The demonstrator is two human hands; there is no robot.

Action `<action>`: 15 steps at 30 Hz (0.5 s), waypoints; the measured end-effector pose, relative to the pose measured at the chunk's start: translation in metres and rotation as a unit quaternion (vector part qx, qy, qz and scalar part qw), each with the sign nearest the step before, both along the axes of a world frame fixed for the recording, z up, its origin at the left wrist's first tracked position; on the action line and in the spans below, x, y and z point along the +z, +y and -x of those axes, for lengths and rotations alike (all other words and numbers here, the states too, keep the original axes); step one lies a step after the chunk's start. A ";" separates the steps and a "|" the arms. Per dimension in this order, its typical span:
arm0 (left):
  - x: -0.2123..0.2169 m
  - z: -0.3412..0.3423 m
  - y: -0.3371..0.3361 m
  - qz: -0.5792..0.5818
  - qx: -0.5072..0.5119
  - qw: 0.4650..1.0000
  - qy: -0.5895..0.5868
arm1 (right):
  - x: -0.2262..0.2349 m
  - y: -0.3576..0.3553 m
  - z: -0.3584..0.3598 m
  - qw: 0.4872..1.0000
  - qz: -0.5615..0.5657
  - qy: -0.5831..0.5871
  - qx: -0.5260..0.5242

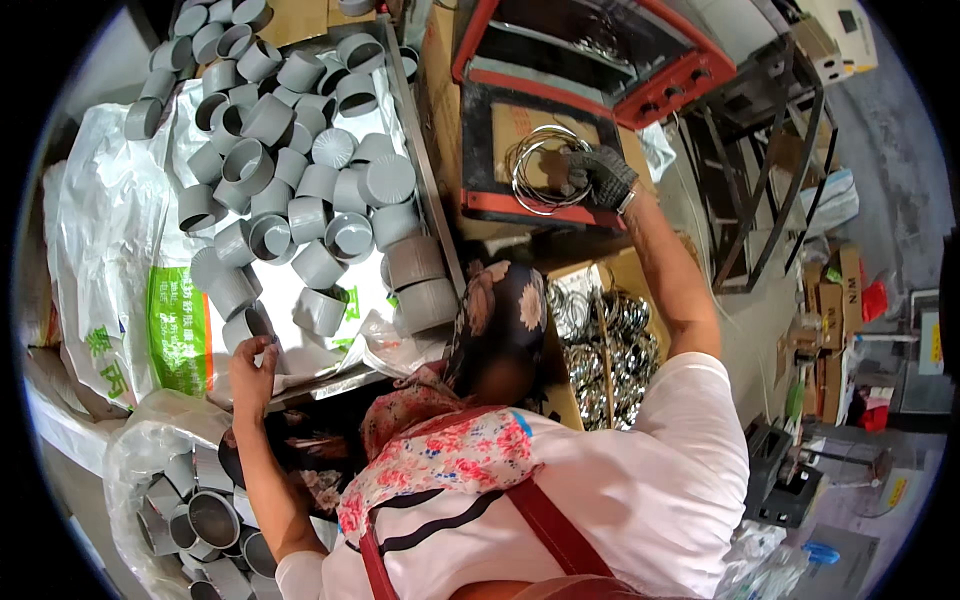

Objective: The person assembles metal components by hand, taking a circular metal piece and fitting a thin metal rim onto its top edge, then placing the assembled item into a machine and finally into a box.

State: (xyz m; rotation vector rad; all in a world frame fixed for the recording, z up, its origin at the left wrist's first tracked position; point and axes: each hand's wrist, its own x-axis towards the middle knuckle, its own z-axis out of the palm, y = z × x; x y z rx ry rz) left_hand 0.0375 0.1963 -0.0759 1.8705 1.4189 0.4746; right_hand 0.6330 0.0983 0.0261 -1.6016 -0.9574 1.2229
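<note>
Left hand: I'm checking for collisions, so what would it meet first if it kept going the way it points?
The left hand reaches up toward a grey cap at the near edge of the pile, and that cap comes first; it looks about touching, though depth is unclear.

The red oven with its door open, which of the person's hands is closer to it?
Right. The right hand, in a dark glove, holds metal rings over the red oven's open door. The left hand is far off, touching a grey plastic cap on the table.
</note>
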 end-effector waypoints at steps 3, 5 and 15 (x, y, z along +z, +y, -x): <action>0.015 0.000 -0.008 0.027 0.038 0.999 -0.019 | -0.036 0.017 -0.057 0.907 0.005 -0.416 0.059; 0.021 -0.003 -0.009 0.050 0.057 0.997 -0.025 | -0.043 0.025 -0.070 0.800 0.050 -0.594 -0.071; 0.015 -0.004 -0.005 0.026 0.033 0.998 0.039 | 0.056 0.146 -0.084 0.603 0.135 -0.786 0.018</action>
